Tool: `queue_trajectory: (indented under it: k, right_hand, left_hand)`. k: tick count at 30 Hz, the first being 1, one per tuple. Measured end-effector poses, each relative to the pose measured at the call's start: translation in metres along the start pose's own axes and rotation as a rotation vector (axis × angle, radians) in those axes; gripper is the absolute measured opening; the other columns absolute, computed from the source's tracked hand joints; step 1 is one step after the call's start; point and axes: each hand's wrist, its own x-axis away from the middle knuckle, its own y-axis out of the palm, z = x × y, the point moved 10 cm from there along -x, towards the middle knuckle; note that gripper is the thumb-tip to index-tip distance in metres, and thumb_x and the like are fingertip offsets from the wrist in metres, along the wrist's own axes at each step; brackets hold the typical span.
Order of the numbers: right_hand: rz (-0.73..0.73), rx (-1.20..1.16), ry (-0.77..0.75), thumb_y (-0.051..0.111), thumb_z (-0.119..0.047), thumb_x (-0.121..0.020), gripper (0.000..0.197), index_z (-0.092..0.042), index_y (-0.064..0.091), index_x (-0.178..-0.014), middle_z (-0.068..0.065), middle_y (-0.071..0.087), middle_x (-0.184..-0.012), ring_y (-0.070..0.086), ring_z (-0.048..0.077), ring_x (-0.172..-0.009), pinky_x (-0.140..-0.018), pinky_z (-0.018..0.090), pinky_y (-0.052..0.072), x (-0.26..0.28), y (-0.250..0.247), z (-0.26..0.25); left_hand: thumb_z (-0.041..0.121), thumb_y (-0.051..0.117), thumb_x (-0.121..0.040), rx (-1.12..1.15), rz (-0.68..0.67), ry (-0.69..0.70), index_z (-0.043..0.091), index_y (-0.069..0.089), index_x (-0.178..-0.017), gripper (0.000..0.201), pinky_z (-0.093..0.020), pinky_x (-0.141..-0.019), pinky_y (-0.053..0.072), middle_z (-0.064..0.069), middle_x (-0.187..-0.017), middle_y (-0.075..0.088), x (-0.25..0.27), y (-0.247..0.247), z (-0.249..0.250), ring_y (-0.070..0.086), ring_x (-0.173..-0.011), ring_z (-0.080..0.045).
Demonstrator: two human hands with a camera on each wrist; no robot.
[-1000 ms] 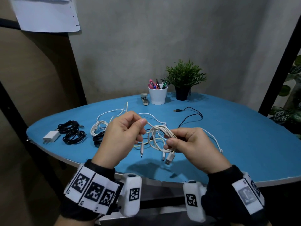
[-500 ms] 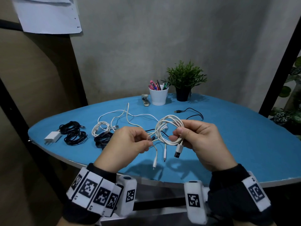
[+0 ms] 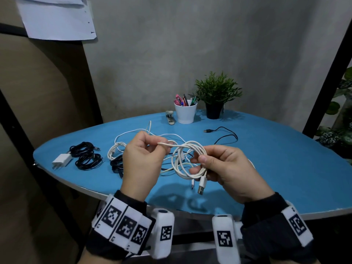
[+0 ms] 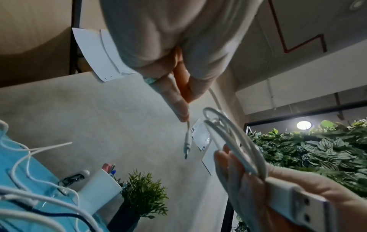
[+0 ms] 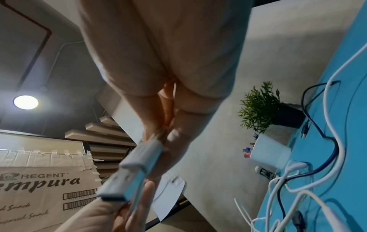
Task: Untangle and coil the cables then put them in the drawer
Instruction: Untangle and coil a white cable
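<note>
- Right hand (image 3: 226,168) fingers (image 3: 202,159) pinch the loops of a white cable (image 3: 187,161), its USB plug (image 3: 202,184) dangling over the near counter (image 3: 285,168) edge.
- Left hand (image 3: 142,161) fingers clamp the cable's free end, apparently feeding the last turn.
- Left of them lie coiled black cables (image 3: 86,157) and a charger (image 3: 62,160).
- Further off, loose white cables (image 3: 133,134) and a black cable (image 3: 226,136) await coiling; no drawer is in view.
</note>
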Motion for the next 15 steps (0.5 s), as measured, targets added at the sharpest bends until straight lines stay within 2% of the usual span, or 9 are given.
queue_trajectory:
  k: [1, 3, 5, 7, 9, 12, 15]
  right_hand:
    - [0.007, -0.008, 0.001, 0.052, 0.003, -0.089, 0.014, 0.003, 0.064, -0.096, 0.009, 0.072, -0.08, 0.07, 0.019, -0.064, -0.06, 0.029, 0.058, 0.0, -0.001, 0.001]
    - [0.038, -0.016, -0.001, 0.051, 0.003, -0.09, 0.016, 0.007, 0.063, -0.1, 0.013, 0.071, -0.084, 0.07, 0.02, -0.064, -0.057, 0.028, 0.056, -0.002, -0.006, 0.002]
    - [0.07, -0.017, 0.001, 0.052, 0.002, -0.09, 0.015, 0.007, 0.063, -0.1, 0.013, 0.071, -0.082, 0.07, 0.02, -0.063, -0.055, 0.028, 0.056, -0.003, -0.011, 0.003]
    - [0.085, -0.015, 0.005, 0.052, 0.003, -0.089, 0.015, 0.003, 0.064, -0.098, 0.01, 0.072, -0.08, 0.07, 0.02, -0.062, -0.056, 0.029, 0.057, -0.003, -0.013, 0.004]
    - [0.094, 0.001, 0.0, 0.053, 0.003, -0.089, 0.015, -0.001, 0.065, -0.096, 0.009, 0.073, -0.077, 0.07, 0.019, -0.06, -0.059, 0.032, 0.059, -0.002, -0.015, 0.004]
    - [0.107, 0.017, -0.011, 0.054, 0.003, -0.088, 0.015, -0.003, 0.067, -0.095, 0.012, 0.072, -0.077, 0.069, 0.019, -0.059, -0.064, 0.036, 0.058, -0.001, -0.017, 0.002]
    - [0.13, 0.021, -0.021, 0.054, 0.003, -0.089, 0.016, -0.003, 0.067, -0.096, 0.015, 0.072, -0.079, 0.068, 0.022, -0.062, -0.07, 0.04, 0.058, -0.003, -0.02, 0.001]
  left_hand:
    - [-0.007, 0.069, -0.074, -0.01, -0.016, -0.013, 0.021, 0.054, -0.06, 0.035, -0.033, -0.071, 0.057, 0.0, -0.065, 0.069, 0.001, 0.002, -0.003, 0.07, -0.072, -0.024]
    - [0.002, 0.074, -0.069, -0.01, -0.068, -0.068, 0.026, 0.053, -0.052, 0.036, -0.038, -0.072, 0.055, -0.004, -0.068, 0.068, 0.006, 0.009, -0.012, 0.066, -0.07, -0.026]
    - [0.001, 0.074, -0.069, 0.039, -0.101, -0.141, 0.024, 0.05, -0.052, 0.038, -0.035, -0.067, 0.055, -0.014, -0.074, 0.069, 0.013, 0.017, -0.02, 0.065, -0.072, -0.028]
    - [-0.008, 0.067, -0.076, 0.166, -0.136, -0.24, 0.017, 0.045, -0.06, 0.037, -0.026, -0.058, 0.053, -0.025, -0.081, 0.068, 0.018, 0.025, -0.029, 0.066, -0.073, -0.03]
    - [-0.012, 0.06, -0.08, 0.281, -0.202, -0.326, 0.012, 0.041, -0.067, 0.033, -0.023, -0.057, 0.054, -0.024, -0.08, 0.069, 0.022, 0.035, -0.033, 0.068, -0.069, -0.027]
    - [-0.01, 0.057, -0.081, 0.377, -0.278, -0.401, 0.008, 0.043, -0.074, 0.024, -0.024, -0.061, 0.057, -0.019, -0.074, 0.07, 0.026, 0.043, -0.035, 0.07, -0.064, -0.021]
    - [-0.01, 0.051, -0.084, 0.458, -0.317, -0.419, 0.007, 0.043, -0.078, 0.02, -0.028, -0.069, 0.059, -0.019, -0.078, 0.07, 0.027, 0.047, -0.031, 0.071, -0.07, -0.022]
